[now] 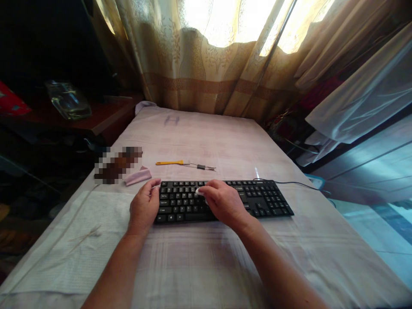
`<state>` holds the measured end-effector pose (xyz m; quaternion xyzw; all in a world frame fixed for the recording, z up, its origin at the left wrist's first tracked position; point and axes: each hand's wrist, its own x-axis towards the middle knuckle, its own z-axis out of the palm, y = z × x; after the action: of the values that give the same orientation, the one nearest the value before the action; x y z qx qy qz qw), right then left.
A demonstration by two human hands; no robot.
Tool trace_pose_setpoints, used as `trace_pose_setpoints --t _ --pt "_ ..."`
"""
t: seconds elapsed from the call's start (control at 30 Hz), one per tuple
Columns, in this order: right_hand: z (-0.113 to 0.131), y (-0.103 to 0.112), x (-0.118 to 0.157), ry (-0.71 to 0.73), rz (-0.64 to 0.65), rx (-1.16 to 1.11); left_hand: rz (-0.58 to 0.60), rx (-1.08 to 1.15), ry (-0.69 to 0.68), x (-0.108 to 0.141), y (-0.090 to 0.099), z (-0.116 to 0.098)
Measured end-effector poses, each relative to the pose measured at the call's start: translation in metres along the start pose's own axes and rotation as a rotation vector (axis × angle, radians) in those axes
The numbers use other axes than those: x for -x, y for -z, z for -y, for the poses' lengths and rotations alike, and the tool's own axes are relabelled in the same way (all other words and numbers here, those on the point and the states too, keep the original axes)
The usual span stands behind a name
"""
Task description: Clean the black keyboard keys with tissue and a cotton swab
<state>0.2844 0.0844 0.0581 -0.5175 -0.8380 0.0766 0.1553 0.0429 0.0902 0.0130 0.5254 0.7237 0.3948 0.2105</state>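
A pale sheet (199, 257) spreads before me, with a curtain (206, 81) on the far side. The keyboard (182, 204) lies under my hands: my left hand (144, 208) grips its left end, my right hand (227, 201) pinches a white wad (199, 191) at the keys.

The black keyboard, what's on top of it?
Over the keyboard is the right hand, holding a small white wad. The left hand is at its left end. Whatever lies directly beneath the right hand is covered.
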Motion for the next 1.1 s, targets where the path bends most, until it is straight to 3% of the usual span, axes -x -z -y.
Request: trace_pose_setpoints --t 0.17,0.33,0.5,0.73,0.87,1.0,1.1 --pt "0.028 -0.015 -0.033 0.139 0.041 0.014 0.003 0.022 -0.018 -0.001 -0.003 0.004" --pt "0.046 -0.031 -0.049 0.263 0.085 0.056 0.006 0.042 -0.003 0.000 -0.005 0.006" --pt "0.040 -0.033 -0.047 0.264 0.093 0.072 -0.001 0.032 0.003 0.002 -0.004 0.002" --pt "0.024 -0.018 -0.029 0.156 0.139 0.057 0.004 0.022 -0.010 0.005 -0.002 -0.002" --pt "0.004 -0.006 -0.023 0.064 0.143 0.005 0.014 0.025 0.000 0.004 -0.003 0.000" --pt "-0.046 -0.001 -0.028 -0.096 -0.102 -0.237 0.020 0.027 0.011 0.003 -0.004 0.002" --pt "-0.082 -0.004 -0.034 -0.273 -0.122 -0.293 0.020 0.028 0.015 0.003 -0.005 0.003"
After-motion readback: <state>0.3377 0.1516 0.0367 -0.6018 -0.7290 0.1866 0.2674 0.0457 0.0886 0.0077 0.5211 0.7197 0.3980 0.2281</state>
